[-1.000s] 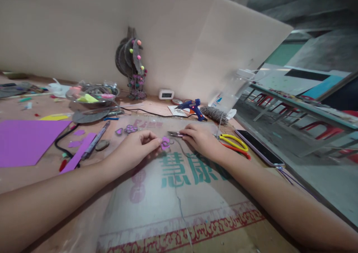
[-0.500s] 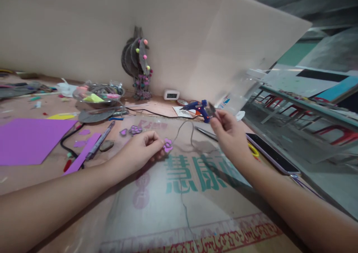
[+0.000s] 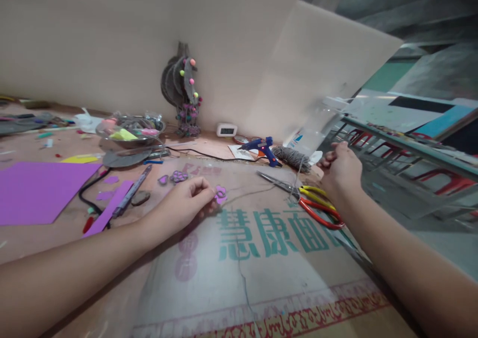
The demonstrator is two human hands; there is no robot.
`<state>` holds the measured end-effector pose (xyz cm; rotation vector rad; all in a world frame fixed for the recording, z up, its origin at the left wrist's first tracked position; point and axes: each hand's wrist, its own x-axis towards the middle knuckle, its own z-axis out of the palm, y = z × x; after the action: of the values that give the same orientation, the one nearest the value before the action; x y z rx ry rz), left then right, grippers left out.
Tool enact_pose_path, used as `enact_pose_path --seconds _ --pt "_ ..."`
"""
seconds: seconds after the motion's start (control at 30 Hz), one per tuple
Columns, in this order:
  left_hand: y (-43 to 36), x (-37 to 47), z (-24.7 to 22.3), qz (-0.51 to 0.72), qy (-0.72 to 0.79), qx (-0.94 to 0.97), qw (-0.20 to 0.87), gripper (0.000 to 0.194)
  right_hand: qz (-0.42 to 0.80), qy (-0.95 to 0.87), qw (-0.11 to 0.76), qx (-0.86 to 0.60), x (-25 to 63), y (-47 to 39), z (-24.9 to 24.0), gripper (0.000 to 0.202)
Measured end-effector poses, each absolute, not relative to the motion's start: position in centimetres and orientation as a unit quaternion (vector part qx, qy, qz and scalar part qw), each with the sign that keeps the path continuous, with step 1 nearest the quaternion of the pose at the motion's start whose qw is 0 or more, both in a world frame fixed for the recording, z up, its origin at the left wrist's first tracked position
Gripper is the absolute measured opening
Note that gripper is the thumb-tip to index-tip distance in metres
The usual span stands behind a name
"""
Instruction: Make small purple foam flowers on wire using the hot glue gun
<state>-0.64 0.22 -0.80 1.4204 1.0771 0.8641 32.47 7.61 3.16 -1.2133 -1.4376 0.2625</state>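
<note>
The glue gun [image 3: 263,150] lay on the table [image 3: 123,278] at the far side, right of the clock [image 3: 226,130] and left of the yarn bundle [image 3: 291,158]. Nearer than the yarn bundle lay the scissors [image 3: 287,184]; far left stood the bowl [image 3: 130,131].

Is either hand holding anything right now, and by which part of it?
The left hand holds the purple flower piece by its left edge. Whether the right hand holds anything cannot be told.

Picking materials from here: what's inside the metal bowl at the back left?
The bowl holds a bright yellow piece, a pink piece and grey material. Whatever lies beneath them is covered.
</note>
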Motion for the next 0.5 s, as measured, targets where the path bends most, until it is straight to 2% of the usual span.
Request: enact_pose_path --seconds 0.1,0.13,0.23,0.33,0.5 --pt "0.1 -0.5 -0.5 0.360 0.459 0.599 0.549 0.020 0.098 -0.625 0.554 -0.542 29.2 5.3 3.5 0.036" --pt "0.0 -0.5 -0.3 0.358 0.461 0.600 0.547 0.020 0.105 -0.653 0.520 -0.540 27.6 4.1 3.4 0.030" --pt "-0.1 -0.4 -0.1 0.354 0.468 0.605 0.537 0.022 0.077 -0.807 0.329 -0.484 22.9 0.1 2.8 0.017" --pt "-0.1 -0.5 -0.2 0.356 0.469 0.617 0.522 0.023 0.051 -0.868 0.232 -0.437 20.3 -2.9 2.4 0.019" --pt "0.0 -0.7 -0.6 0.369 0.455 0.617 0.525 0.022 -0.042 -0.905 0.168 -0.388 20.5 -3.2 1.9 0.039"
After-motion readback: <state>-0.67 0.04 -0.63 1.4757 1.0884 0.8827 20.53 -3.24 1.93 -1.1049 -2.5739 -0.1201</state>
